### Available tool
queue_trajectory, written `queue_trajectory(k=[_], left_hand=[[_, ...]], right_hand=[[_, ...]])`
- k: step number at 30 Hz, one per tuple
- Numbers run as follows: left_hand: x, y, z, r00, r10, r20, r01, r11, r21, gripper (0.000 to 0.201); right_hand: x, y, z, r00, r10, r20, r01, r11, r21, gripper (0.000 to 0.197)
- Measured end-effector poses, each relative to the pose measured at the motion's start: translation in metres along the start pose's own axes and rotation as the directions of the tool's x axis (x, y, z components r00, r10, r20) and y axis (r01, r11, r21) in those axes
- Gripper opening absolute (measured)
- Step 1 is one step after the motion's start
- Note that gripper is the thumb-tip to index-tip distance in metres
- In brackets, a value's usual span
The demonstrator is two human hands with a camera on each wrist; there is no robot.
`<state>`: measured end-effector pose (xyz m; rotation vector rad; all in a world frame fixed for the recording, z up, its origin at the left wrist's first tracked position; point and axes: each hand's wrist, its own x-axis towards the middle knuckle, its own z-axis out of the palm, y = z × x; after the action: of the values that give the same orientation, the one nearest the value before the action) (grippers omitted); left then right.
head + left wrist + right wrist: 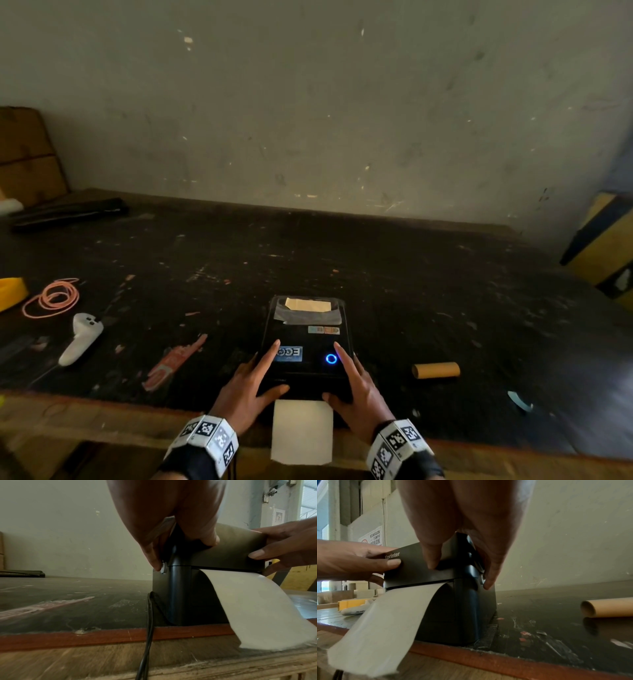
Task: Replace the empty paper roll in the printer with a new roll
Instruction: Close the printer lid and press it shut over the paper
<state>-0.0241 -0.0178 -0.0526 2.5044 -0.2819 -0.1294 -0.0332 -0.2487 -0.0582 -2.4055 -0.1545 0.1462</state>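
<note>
A: Why are both hands on the printer [306, 346] at once?

B: My guess is the lid is being pressed home over the new roll. A strip of white paper [302, 432] comes out of the slot under the lid's front lip and hangs over the table edge [102, 637], so the paper looks threaded already, and the blue ring light [331, 358] on the lid is lit.

A: How is the left hand [249, 389] set?

B: It clasps the lid's near left corner: fingers laid straight along the top, thumb [210, 536] bent over the front edge, and 1 fingertip down the side by a small pale button [163, 568]. Whether it presses that button I cannot tell.

A: And the right hand [356, 390]?

B: Mirrored on the near right corner, thumb [431, 558] on the front lip, a finger reaching down the right flank. Both wrists are angled inward toward the printer, each hand wrapped round the lid corner, not pinching.

A: Where is the old roll?

B: The bare cardboard core [435, 370] lies on its side right of the printer, well apart. Left of the printer sits a white controller [81, 337], and a coil of pink cord [52, 297] beyond it.

A: Any risk?

B: Uneven pressure could leave 1 latch unseated, or skew the paper
</note>
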Motion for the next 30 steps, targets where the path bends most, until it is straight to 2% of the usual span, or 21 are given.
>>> queue_trajectory(k=[30], left_hand=[[0.0013, 0.0022, 0.0003, 0.999, -0.046, 0.004, 0.046, 0.999, -0.004, 0.082]], right_hand=[[0.0001, -0.0028, -0.0037, 1.0, 0.008, 0.023, -0.009, 0.999, 0.033, 0.09]])
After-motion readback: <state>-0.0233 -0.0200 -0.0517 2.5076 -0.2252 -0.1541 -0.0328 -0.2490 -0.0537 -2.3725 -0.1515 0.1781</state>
